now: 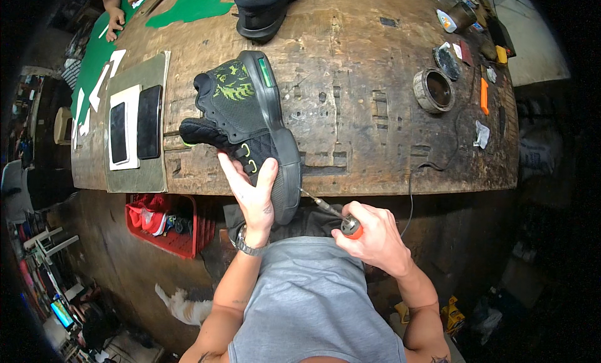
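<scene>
My left hand (253,194) is wrapped round the toe end of a black shoe (275,112) with yellow-green marks on its upper. The shoe lies tilted on its side, its thick black sole turned to the right and its toe out past the table's near edge. My right hand (375,234) grips a soldering iron (323,205) with a metal shaft and a red-orange handle. Its thin tip is at the sole's edge near the toe; whether it touches, I cannot tell. A thin cord (410,206) hangs over the table edge beside my right hand.
Another black shoe (263,15) stands farther back on the worn wooden table (350,62). Two phones (149,122) lie on a board at left. A round tin (433,90) and orange cutter (484,97) are at right. Below are a red crate (169,241) and a dog (188,306). Another person's hands (115,21) rest far left.
</scene>
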{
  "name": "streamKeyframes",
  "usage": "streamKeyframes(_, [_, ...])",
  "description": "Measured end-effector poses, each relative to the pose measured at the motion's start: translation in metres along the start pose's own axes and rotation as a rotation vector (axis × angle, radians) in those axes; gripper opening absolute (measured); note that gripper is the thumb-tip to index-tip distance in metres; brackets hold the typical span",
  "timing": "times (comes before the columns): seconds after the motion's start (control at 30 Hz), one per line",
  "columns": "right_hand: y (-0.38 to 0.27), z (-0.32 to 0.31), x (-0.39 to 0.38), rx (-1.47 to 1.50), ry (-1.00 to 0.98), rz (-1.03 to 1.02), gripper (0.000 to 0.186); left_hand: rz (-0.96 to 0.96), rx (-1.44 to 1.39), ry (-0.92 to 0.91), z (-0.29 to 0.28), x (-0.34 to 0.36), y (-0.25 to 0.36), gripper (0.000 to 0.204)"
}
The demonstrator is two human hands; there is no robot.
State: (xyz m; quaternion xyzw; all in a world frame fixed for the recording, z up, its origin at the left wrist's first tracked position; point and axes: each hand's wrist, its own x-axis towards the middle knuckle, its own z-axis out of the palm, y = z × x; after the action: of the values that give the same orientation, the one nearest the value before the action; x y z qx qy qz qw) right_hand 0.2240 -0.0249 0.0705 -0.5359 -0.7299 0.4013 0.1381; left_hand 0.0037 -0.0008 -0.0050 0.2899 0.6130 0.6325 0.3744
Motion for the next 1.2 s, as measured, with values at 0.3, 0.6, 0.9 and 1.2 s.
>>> streamKeyframes(0.3, [0.0, 0.004, -0.004, 0.004, 0.001, -0.013, 0.031, -0.01, 0.068, 0.02, -0.002, 0.001, 0.0, 0.106])
streamKeyframes(0.6, [-0.002, 0.002, -0.01, -0.021, -0.024, 0.001, 0.03, 0.011, 0.003, -0.024, 0.001, -0.001, 0.005, 0.105])
streamKeyframes(0.9, [-0.004, 0.008, -0.015, -0.011, -0.067, 0.01, 0.031, 0.026, 0.065, -0.014, 0.001, 0.001, 0.003, 0.105])
streamKeyframes(1.2, [-0.008, 0.004, -0.015, -0.024, -0.037, -0.033, 0.03, 0.017, 0.055, -0.02, 0.0, -0.001, -0.002, 0.114])
